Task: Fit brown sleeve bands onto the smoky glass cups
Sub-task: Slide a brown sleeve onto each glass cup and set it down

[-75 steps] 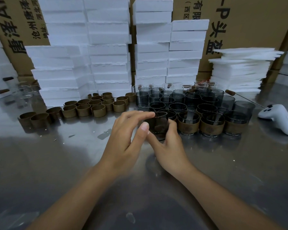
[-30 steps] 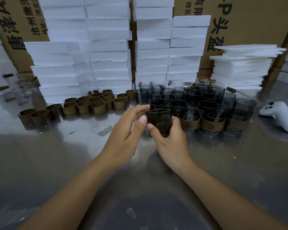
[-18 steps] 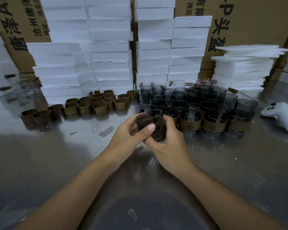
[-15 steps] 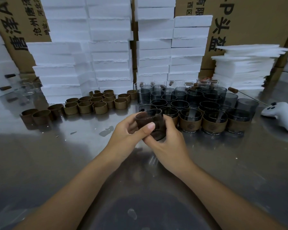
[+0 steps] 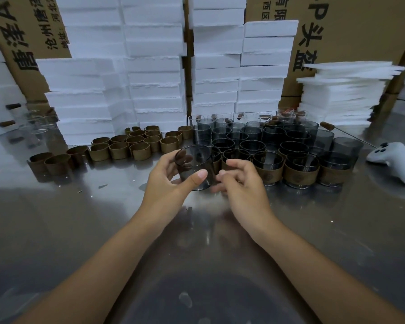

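A bare smoky glass cup [image 5: 194, 167] tilts above the steel table [image 5: 80, 218], gripped by the left hand [image 5: 166, 185] with the thumb on its near wall. The right hand [image 5: 241, 185] hovers just beside it, fingers loosely curled and holding nothing. Banded cups [image 5: 299, 169] stand behind, and loose brown bands [image 5: 119, 150] lie to their left.
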Demonstrator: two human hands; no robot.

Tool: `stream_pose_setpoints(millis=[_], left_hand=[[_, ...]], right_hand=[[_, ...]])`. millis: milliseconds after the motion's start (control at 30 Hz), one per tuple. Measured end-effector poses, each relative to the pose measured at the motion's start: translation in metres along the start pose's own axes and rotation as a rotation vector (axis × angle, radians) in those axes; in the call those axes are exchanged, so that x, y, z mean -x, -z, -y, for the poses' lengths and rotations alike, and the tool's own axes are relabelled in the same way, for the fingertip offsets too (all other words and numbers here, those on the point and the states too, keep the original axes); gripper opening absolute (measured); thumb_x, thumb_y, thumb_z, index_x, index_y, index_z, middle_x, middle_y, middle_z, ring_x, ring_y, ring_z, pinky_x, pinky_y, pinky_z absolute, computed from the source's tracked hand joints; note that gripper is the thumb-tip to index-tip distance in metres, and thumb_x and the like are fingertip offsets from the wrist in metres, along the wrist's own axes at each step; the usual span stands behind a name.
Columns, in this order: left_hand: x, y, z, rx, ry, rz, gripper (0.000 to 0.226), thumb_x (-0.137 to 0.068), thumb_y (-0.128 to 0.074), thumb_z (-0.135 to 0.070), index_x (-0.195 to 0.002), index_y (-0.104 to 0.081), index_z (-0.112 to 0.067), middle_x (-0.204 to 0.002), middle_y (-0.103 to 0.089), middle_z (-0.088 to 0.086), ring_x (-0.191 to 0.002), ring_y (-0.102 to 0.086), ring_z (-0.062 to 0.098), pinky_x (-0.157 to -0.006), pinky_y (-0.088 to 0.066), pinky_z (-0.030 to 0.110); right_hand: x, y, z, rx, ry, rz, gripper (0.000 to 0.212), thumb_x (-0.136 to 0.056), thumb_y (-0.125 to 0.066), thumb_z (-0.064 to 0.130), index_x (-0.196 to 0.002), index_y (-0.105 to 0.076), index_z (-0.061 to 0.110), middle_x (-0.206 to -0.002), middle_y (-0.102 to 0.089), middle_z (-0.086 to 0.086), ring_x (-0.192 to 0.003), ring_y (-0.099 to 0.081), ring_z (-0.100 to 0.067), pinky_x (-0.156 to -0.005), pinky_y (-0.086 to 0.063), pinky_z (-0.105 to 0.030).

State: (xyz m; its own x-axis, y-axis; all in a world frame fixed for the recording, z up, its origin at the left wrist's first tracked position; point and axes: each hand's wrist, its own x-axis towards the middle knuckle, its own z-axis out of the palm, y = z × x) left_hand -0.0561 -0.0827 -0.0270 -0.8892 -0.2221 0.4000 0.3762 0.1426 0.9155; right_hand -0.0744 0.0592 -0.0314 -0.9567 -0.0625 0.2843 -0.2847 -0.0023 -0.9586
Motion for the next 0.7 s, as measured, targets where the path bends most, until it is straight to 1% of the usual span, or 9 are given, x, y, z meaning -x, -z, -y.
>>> stream_pose_setpoints(millis=[67,100,167,200,300,433,500,600,700], left_hand=[[0.002,-0.002,0.0,-0.016,-0.002,0.017,0.069,-0.05,-0.074,-0.05,-0.114,-0.058,-0.028,-0.109,-0.067,-0.012,-0.105,-0.061,-0.002,-0.086,-0.05,0.019],[0.003,-0.003,0.0,-0.023,-0.005,0.023,0.067,-0.049,-0.074,-0.05,-0.112,-0.058,-0.03,-0.108,-0.067,-0.012,-0.106,-0.061,-0.002,-0.091,-0.049,0.024],[0.004,-0.005,0.0,-0.032,-0.016,0.042,0.065,-0.052,-0.075,-0.045,-0.112,-0.058,-0.029,-0.109,-0.067,-0.011,-0.107,-0.061,0.001,-0.097,-0.048,0.032],[0.005,-0.006,0.0,-0.038,-0.021,0.055,0.065,-0.053,-0.076,-0.044,-0.113,-0.058,-0.027,-0.11,-0.067,-0.01,-0.108,-0.061,0.003,-0.099,-0.048,0.034],[0.007,-0.008,0.001,-0.055,-0.031,0.089,0.058,-0.055,-0.076,-0.042,-0.109,-0.058,-0.032,-0.106,-0.068,-0.014,-0.106,-0.062,0.001,-0.098,-0.048,0.03],[0.009,-0.011,0.003,-0.031,-0.038,0.099,0.051,-0.058,-0.076,-0.039,-0.106,-0.058,-0.035,-0.101,-0.069,-0.023,-0.104,-0.062,-0.002,-0.088,-0.049,0.015],[0.008,-0.011,0.003,-0.025,-0.04,0.096,0.049,-0.061,-0.078,-0.039,-0.105,-0.058,-0.036,-0.101,-0.068,-0.024,-0.104,-0.062,-0.001,-0.09,-0.049,0.018],[0.008,-0.011,0.003,-0.005,-0.05,0.103,0.049,-0.063,-0.081,-0.037,-0.106,-0.058,-0.035,-0.103,-0.069,-0.02,-0.106,-0.063,0.003,-0.096,-0.049,0.026],[0.009,-0.012,0.0,0.03,-0.05,0.117,0.052,-0.059,-0.075,-0.038,-0.108,-0.057,-0.033,-0.105,-0.07,-0.02,-0.106,-0.063,0.001,-0.095,-0.048,0.018]], right_hand=[[-0.002,0.001,0.001,-0.082,-0.081,-0.019,0.01,-0.095,-0.055,0.022,-0.105,-0.052,0.023,-0.07,-0.069,0.007,-0.07,-0.068,-0.007,-0.074,-0.05,-0.023],[-0.003,0.002,0.001,-0.119,-0.117,-0.018,0.012,-0.096,-0.055,0.024,-0.106,-0.053,0.019,-0.065,-0.069,0.011,-0.067,-0.068,-0.005,-0.072,-0.05,-0.024],[-0.003,0.002,0.002,-0.183,-0.189,-0.005,0.015,-0.096,-0.055,0.028,-0.105,-0.056,0.016,-0.067,-0.071,0.012,-0.067,-0.069,-0.006,-0.071,-0.051,-0.024],[-0.003,0.002,0.003,-0.208,-0.219,0.001,0.016,-0.096,-0.055,0.029,-0.103,-0.059,0.016,-0.076,-0.073,0.008,-0.073,-0.07,-0.01,-0.074,-0.053,-0.026],[-0.001,0.003,0.007,-0.266,-0.277,0.031,0.022,-0.099,-0.05,0.028,-0.1,-0.066,0.013,-0.097,-0.074,-0.009,-0.088,-0.07,-0.02,-0.085,-0.055,-0.031],[0.001,0.002,0.013,-0.416,-0.346,0.094,0.03,-0.101,-0.044,0.026,-0.098,-0.069,0.01,-0.098,-0.074,-0.012,-0.083,-0.068,-0.018,-0.079,-0.054,-0.028],[0.002,0.0,0.014,-0.474,-0.396,0.107,0.029,-0.101,-0.043,0.029,-0.099,-0.067,0.011,-0.096,-0.073,-0.009,-0.087,-0.067,-0.019,-0.088,-0.051,-0.033],[0.003,-0.002,0.015,-0.557,-0.47,0.121,0.033,-0.1,-0.045,0.033,-0.112,-0.063,0.009,-0.099,-0.07,-0.009,-0.098,-0.062,-0.022,-0.096,-0.047,-0.04],[0.005,-0.003,0.016,-0.626,-0.525,0.161,0.045,-0.097,-0.046,0.04,-0.127,-0.058,0.009,-0.107,-0.067,-0.008,-0.105,-0.062,-0.021,-0.093,-0.048,-0.038]])
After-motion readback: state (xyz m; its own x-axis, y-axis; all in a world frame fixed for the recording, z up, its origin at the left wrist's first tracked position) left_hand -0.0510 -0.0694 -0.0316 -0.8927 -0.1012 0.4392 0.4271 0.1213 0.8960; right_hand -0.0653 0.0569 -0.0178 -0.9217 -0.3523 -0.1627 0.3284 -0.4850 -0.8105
